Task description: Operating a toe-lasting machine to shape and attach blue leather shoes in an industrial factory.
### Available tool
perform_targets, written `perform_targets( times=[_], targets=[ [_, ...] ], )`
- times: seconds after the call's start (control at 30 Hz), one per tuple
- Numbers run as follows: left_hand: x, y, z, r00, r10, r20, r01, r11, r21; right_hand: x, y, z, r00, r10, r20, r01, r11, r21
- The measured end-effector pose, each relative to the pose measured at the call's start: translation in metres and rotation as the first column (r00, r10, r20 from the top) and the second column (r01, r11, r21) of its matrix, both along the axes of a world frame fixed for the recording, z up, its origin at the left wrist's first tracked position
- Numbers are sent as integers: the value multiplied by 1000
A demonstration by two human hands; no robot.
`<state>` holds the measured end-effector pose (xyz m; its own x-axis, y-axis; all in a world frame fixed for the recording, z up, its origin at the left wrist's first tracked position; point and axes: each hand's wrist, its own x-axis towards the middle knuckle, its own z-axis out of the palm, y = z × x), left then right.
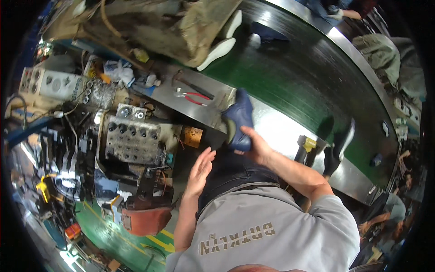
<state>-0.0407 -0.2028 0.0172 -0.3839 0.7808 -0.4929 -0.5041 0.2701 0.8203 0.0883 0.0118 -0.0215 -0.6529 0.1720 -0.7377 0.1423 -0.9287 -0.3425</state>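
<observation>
A Blue Shoe in One Hand

A long, shiny dark green belt [294, 68] curves across the upper right of the frame. Beside it runs a silver metal bench [267, 120], through the middle. A big, dirty grey metal machine [131, 147] sits at the left. The dark blue shoe [244, 111] is near the middle, in front of the bench. I cannot tell if they touch. The right hand [259, 147] pinches the shoe's lower end. The left hand [201, 171] is spread, below and left of the shoe, with nothing in it that I can see. A black-handled hammer [197, 87] and small red-handled pliers [185, 94] lie upper left of the shoe. The step now seems to be holding the shoe; the next move calls for a firm grip.
</observation>
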Motion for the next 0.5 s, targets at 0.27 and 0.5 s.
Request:
perform_targets(
  times=[0.27,0.5],
  targets=[
    [24,35,-30,993,-114,-27,112,993,-43,97,169,-98,660,-751,-35,652,549,523],
    [35,81,-42,986,-161,-43,157,983,-92,99,149,-155,828,-537,161,419,783,460]
  ],
)
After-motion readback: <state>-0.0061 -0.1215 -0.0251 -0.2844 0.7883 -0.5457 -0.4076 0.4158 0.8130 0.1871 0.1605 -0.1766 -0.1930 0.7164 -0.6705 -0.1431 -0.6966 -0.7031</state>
